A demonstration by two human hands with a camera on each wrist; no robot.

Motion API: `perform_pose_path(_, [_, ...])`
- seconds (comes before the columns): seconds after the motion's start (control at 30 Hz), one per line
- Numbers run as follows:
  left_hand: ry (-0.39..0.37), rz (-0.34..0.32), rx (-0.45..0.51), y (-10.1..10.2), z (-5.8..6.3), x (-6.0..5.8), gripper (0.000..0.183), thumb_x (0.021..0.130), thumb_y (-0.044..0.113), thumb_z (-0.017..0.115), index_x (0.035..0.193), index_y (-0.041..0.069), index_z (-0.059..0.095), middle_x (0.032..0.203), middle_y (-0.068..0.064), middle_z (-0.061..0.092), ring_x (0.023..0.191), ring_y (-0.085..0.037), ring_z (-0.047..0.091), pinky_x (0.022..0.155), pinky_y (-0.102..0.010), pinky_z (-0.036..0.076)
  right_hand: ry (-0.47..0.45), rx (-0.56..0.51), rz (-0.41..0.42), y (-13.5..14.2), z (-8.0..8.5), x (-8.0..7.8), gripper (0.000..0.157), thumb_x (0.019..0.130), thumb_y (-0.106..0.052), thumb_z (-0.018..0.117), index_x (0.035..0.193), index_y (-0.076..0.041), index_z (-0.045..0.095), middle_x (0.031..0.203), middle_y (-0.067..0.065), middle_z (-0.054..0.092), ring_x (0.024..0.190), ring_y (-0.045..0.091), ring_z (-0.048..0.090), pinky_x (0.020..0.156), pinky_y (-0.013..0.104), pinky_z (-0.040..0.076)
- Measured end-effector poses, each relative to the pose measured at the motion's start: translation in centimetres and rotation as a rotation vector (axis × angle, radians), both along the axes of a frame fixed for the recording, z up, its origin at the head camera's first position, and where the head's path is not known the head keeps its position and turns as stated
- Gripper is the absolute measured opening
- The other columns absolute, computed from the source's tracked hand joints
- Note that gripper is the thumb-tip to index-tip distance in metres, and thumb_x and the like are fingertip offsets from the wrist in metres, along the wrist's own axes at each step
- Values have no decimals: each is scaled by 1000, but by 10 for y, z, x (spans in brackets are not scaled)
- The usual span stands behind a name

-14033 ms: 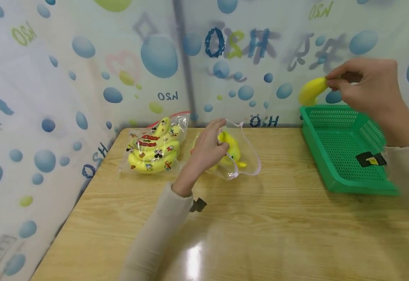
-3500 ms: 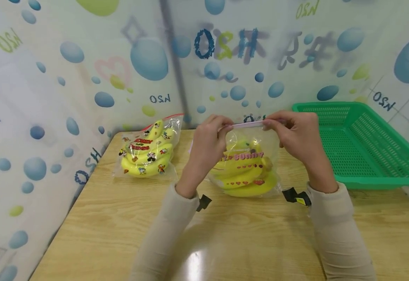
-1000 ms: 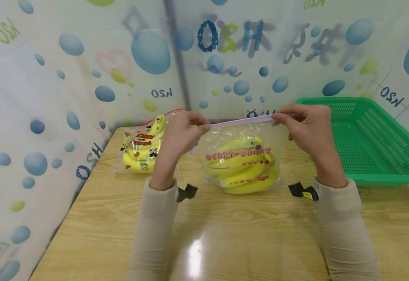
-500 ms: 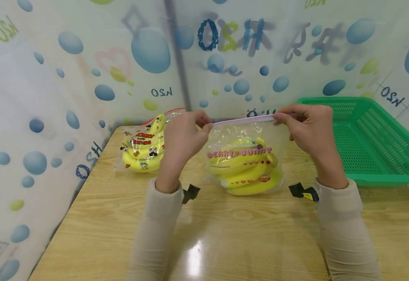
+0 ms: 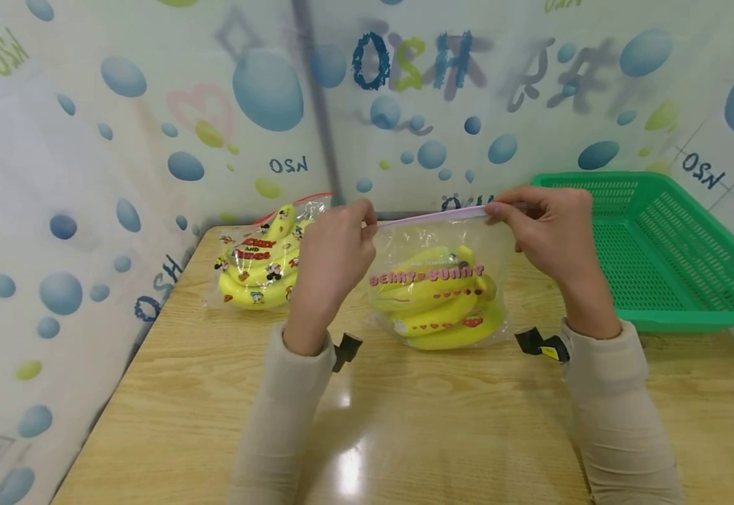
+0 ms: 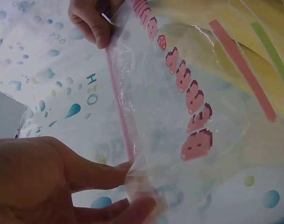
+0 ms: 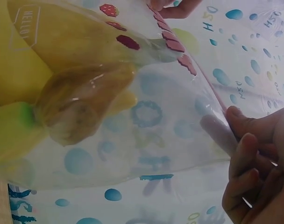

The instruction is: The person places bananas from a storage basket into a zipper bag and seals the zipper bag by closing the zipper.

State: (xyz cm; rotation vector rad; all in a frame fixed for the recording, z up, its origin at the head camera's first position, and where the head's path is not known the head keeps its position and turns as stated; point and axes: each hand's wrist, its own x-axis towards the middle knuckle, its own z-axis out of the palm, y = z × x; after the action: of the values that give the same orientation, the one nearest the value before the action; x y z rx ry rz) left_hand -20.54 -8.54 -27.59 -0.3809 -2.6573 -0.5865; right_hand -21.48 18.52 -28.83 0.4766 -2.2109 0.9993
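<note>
A clear zip bag (image 5: 432, 238) printed "Berry Bunny" hangs upright in front of me, with several yellow bananas (image 5: 449, 337) low inside it. Its pink zip strip (image 5: 432, 215) is drawn straight between both hands. My left hand (image 5: 335, 266) pinches the strip's left end; in the left wrist view the thumb (image 6: 102, 175) lies on the bag's corner. At the other end, my right hand (image 5: 556, 235) pinches the strip between thumb and fingers. The right wrist view shows a brown banana stem end (image 7: 81, 107) through the plastic.
To the left lies a second zip bag (image 5: 256, 280) of bananas, with cartoon prints and a red zip, partly behind my left hand. A green plastic basket (image 5: 688, 319) stands at the right. The wooden table (image 5: 442, 428) backs onto a printed curtain (image 5: 398, 161).
Earlier my right hand held a yellow piece near the basket and the bag's mouth was open; now both hands hold the strip. Since then my left hand has moved out to its left end.
</note>
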Motion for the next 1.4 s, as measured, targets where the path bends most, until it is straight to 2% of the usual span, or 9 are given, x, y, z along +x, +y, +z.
perform_pose_path(0.17, [93,25,-108,2,1,6,11,99,6,62,99,8,73,81,-8,68,66,-22,56,55,-32,47,-1,0,6,0,-1,0,11,93,-9,75,91,0,81,79,14,78,40,0,45,44,16,39])
perform_pose_path(0.33, [140,-1,-140,0,3,7,13,98,4,61,97,6,74,80,-9,67,65,-23,57,59,-32,48,-9,-5,10,0,-2,-1,12,94,-9,75,90,1,81,80,14,78,39,1,45,43,16,39])
perform_pose_path(0.5, [120,-19,-122,-5,3,2,9,99,9,65,99,9,74,85,-7,69,69,-23,61,61,-34,51,-18,-9,6,1,-1,-2,12,94,-9,75,91,1,81,80,15,79,39,2,45,42,18,37])
perform_pose_path(0.77, [25,-31,-50,-12,6,-4,7,100,8,65,99,6,71,94,-8,71,79,-26,65,72,-38,55,-22,-8,3,2,1,-2,12,94,-8,74,91,0,82,80,15,79,38,2,45,42,17,37])
perform_pose_path(1.23, [-45,-70,9,-20,7,-12,9,101,7,63,102,3,71,97,-10,70,82,-25,61,76,-37,54,-52,-41,-9,6,1,-3,13,95,-10,74,91,-1,82,82,19,78,38,5,45,43,18,39])
perform_pose_path(1.4, [-44,-75,18,-22,6,-14,9,101,6,62,102,3,71,97,-11,71,83,-26,63,78,-38,54,-62,-49,-20,7,1,-5,13,95,-12,75,90,-3,83,82,17,78,38,6,44,42,20,38])
